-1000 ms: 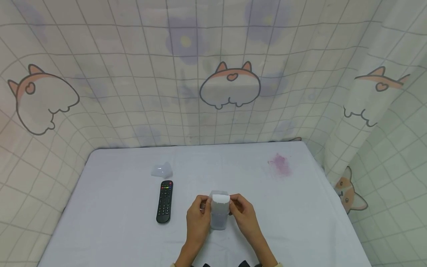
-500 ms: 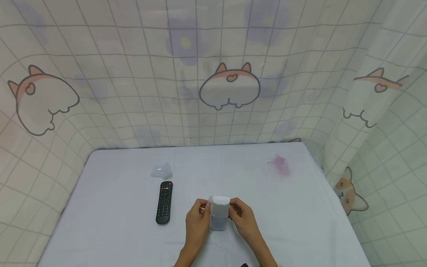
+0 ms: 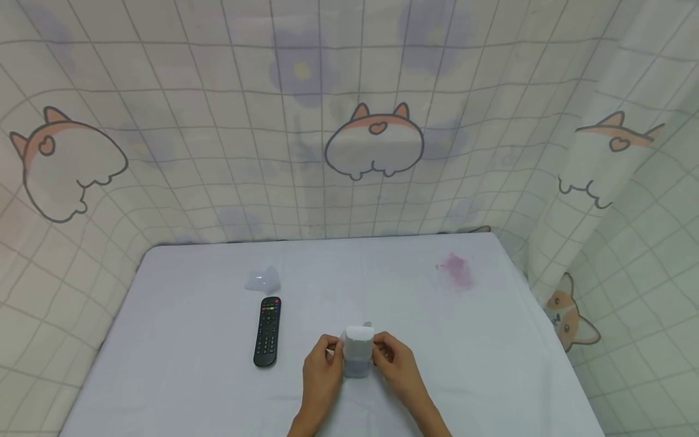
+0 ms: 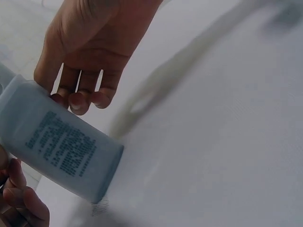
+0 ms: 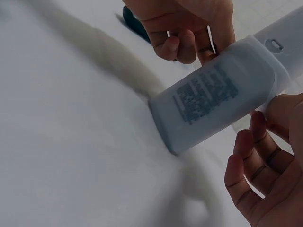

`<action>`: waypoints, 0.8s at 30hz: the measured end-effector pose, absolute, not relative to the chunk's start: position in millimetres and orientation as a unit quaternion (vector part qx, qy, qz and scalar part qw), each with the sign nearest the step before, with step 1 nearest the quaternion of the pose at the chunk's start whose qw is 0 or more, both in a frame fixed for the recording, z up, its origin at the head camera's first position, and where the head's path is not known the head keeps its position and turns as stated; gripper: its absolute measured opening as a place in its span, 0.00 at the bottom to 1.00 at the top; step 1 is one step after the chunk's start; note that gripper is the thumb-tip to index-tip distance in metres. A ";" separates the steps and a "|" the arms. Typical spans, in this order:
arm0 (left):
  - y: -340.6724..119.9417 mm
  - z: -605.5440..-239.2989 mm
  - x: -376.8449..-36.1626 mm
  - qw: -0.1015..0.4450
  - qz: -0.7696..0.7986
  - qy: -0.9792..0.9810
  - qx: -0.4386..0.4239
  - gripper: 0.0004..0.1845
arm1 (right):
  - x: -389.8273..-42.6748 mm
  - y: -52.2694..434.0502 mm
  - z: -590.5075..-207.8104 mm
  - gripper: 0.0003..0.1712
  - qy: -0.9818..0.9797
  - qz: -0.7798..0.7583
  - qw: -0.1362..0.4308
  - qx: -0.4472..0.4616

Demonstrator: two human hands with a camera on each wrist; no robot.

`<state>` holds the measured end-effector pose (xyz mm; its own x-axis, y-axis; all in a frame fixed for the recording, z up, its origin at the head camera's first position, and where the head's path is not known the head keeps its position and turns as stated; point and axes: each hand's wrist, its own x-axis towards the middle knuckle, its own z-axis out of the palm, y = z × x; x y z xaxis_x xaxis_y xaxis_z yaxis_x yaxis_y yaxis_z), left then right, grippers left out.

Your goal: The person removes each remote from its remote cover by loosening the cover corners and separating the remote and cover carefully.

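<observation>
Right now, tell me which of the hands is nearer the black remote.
Left. The left hand holds the bottle just right of the remote; the right hand is beyond the bottle, farther away.

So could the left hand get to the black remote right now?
Probably yes, once freed: the left hand grips the pale bottle along with the right hand, and the black remote lies nearby with bare tabletop between.

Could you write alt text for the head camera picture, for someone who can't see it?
Two hands, left hand and right hand, hold a pale remote in a clear sleeve over a white table. A black remote lies to the left, a crumpled clear wrapper beyond it.
</observation>
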<state>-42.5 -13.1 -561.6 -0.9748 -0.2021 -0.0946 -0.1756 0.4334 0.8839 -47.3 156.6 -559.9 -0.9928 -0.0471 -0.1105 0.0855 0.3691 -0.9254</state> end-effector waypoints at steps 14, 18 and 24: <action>-13.3 -570.5 -38.3 0.025 -0.504 -0.857 0.105 0.03 | -41.6 154.0 -567.6 0.06 0.831 -0.553 0.053 0.025; -13.2 -573.3 -38.9 0.024 -0.494 -0.862 0.106 0.03 | -41.9 153.4 -569.6 0.06 0.839 -0.541 0.047 0.025; -12.9 -573.5 -37.9 0.030 -0.477 -0.872 0.103 0.04 | -41.9 153.0 -571.8 0.05 0.855 -0.516 0.041 0.020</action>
<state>-37.9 -12.9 -573.5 -0.9770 -0.2081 -0.0463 -0.1513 0.5241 0.8381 -41.9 153.0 -571.8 -0.9958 -0.0093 -0.0910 0.0762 0.4669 -0.8810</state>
